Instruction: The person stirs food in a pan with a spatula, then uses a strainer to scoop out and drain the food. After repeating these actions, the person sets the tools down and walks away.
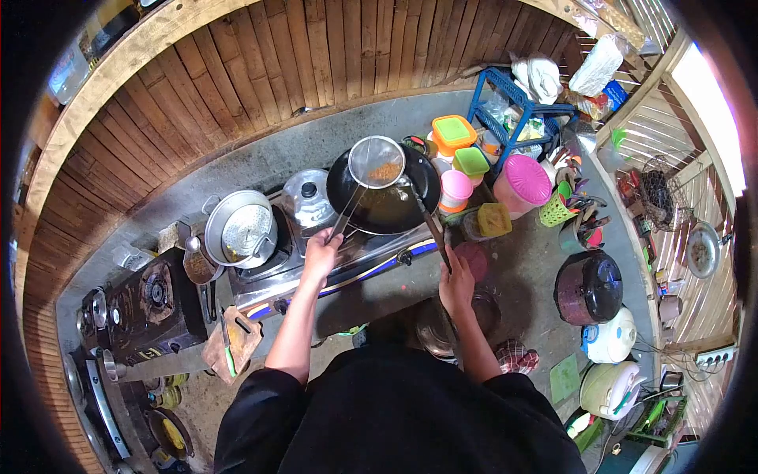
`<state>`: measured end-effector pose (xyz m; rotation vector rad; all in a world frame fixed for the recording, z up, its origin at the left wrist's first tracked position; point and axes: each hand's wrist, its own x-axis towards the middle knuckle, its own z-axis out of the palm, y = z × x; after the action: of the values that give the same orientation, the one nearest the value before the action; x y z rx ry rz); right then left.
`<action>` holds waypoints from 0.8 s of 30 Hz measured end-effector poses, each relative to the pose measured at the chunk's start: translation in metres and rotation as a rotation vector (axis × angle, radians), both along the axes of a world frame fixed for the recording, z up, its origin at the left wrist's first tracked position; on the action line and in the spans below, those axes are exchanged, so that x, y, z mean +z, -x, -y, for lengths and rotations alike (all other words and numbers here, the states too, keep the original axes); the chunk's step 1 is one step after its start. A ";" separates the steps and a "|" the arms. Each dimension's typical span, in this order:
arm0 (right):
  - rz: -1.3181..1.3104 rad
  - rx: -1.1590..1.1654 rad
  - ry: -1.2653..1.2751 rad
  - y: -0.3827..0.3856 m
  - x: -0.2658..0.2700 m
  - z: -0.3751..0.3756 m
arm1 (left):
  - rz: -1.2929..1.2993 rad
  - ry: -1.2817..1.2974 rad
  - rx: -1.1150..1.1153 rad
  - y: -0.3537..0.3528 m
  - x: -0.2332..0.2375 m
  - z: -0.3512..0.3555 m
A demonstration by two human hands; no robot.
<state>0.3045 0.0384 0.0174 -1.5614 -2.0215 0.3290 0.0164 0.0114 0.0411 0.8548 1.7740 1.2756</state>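
My left hand (320, 257) is closed around the thin handle of a round mesh strainer (377, 154). Small orange-brown fried bits (384, 171) lie in the strainer's mesh. It is held over a black wok (426, 189) with dark oil (383, 209) in its bottom. My right hand (456, 283) grips a long dark-handled cooking utensil (431, 225). Its shiny metal end reaches over the wok, close beside the strainer's rim. The wok sits on a steel gas stove (339, 272).
Left of the wok are a lidded pot (308, 197) and a large aluminium pot (217, 217). A knife (229, 347) lies on a cutting board (245, 336) near the counter edge. Plastic tubs (454, 189), a pink container (523, 186) and a blue rack (505, 91) crowd the right.
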 end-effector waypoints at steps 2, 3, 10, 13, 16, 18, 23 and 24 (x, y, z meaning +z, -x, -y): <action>-0.050 0.005 -0.045 0.000 0.002 -0.002 | 0.094 -0.001 0.009 0.000 0.023 0.004; -0.096 0.011 -0.090 -0.002 0.003 -0.002 | 0.145 0.004 -0.013 0.001 0.039 0.007; -0.113 0.013 -0.085 -0.001 0.011 -0.004 | 0.169 -0.042 -0.010 0.001 0.028 0.002; -0.051 0.033 -0.076 -0.003 0.004 -0.001 | 0.088 0.048 -0.015 0.000 0.001 0.002; 0.014 0.007 -0.017 -0.005 0.002 0.000 | 0.080 0.042 -0.014 -0.002 0.000 0.006; 0.023 -0.026 -0.095 -0.006 0.003 0.001 | 0.069 0.048 -0.013 0.000 0.008 0.007; 0.001 -0.020 -0.071 -0.006 0.015 -0.003 | 0.075 0.013 0.008 0.003 0.013 0.001; -0.014 0.005 -0.078 -0.006 0.016 -0.003 | 0.043 -0.047 0.014 0.003 0.010 0.001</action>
<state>0.3103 0.0410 0.0331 -1.5033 -2.0033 0.2593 0.0136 0.0107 0.0513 0.8366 1.7244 1.3401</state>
